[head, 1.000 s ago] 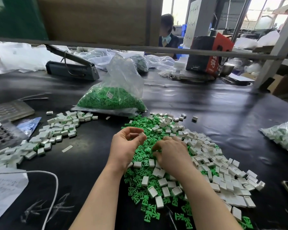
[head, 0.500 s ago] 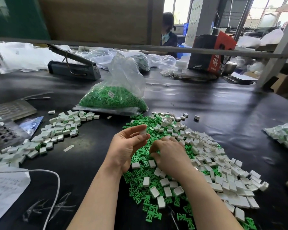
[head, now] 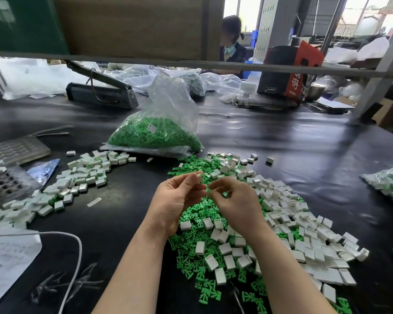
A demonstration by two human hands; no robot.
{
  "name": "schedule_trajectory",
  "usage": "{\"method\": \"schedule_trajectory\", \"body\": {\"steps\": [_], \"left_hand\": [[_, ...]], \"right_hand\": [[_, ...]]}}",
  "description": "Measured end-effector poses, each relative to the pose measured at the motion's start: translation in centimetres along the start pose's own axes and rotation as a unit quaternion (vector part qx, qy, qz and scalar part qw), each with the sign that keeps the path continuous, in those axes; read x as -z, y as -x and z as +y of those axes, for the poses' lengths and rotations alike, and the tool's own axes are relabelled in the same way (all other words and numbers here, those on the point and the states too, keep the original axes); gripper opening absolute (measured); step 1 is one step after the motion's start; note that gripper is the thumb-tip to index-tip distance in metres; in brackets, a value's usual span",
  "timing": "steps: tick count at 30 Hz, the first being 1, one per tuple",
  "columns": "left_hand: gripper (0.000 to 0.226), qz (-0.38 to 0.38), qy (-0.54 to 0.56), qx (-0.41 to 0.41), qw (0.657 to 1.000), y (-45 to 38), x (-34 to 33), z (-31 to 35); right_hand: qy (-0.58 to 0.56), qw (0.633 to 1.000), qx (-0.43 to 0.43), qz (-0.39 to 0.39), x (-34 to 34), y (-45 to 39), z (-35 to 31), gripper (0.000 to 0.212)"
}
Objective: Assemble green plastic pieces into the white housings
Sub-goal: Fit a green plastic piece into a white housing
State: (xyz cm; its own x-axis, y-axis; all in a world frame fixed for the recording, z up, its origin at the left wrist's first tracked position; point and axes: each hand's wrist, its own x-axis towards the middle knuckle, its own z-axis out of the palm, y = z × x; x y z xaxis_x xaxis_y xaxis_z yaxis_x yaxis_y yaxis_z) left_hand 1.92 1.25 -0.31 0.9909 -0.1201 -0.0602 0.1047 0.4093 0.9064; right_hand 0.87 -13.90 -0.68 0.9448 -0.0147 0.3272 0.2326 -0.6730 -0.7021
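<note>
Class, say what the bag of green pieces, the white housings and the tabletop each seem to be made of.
Bag: thin clear plastic film, crinkled and glossy. White housings: probably moulded hard plastic, with smooth faces and crisp edges. Tabletop: a dark, slightly shiny sheet with ripples, perhaps rubber or vinyl.

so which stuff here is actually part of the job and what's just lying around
Part of the job:
- white housing pinched in the left hand
- right hand
- loose green pieces
- loose white housings
- bag of green pieces
- finished pile

Lying about:
- heat sealer
- white cable
- paper sheet
- red and black box
</note>
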Motion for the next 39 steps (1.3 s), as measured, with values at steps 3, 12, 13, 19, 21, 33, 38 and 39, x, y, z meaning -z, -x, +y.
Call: {"method": "schedule_trajectory", "body": {"steps": [3,12,13,19,21,33,38,39], "left_hand": [[0.023,0.006,-0.047,-0.019,0.999,-0.1,-0.1,-0.3],[0.024,-0.003,-0.141,-0.082,0.987,0.1,-0.6,-0.4],[0.023,-0.003,-0.145,-0.085,0.986,0.1,-0.6,-0.4],[0.022,-0.007,-0.165,-0.088,0.982,0.0,-0.8,-0.7],[0.021,-0.008,-0.166,-0.085,0.982,0.0,-0.7,-0.7],[0.008,0.267,0.242,0.041,0.932,-0.6,5.4,2.7],[0.019,0.299,0.324,0.042,0.896,-0.7,7.4,3.2],[0.021,0.301,0.325,0.045,0.895,-0.8,7.5,3.2]], "right_hand": [[-0.117,0.990,0.004,0.074,0.4,-0.2,-0.4,0.008],[-0.190,0.981,-0.017,0.026,0.4,-0.1,-0.7,0.010],[-0.192,0.981,-0.021,0.025,0.4,-0.2,-0.7,0.010],[-0.231,0.971,-0.053,0.013,0.1,-0.1,-0.6,0.008],[-0.235,0.970,-0.055,0.000,-0.1,-0.1,-0.5,0.010],[-0.002,0.998,-0.055,0.035,0.3,-0.3,1.1,0.005],[0.100,0.993,-0.061,-0.007,0.3,-0.2,1.2,0.011],[0.116,0.991,-0.060,-0.013,0.3,-0.1,1.1,0.012]]}}
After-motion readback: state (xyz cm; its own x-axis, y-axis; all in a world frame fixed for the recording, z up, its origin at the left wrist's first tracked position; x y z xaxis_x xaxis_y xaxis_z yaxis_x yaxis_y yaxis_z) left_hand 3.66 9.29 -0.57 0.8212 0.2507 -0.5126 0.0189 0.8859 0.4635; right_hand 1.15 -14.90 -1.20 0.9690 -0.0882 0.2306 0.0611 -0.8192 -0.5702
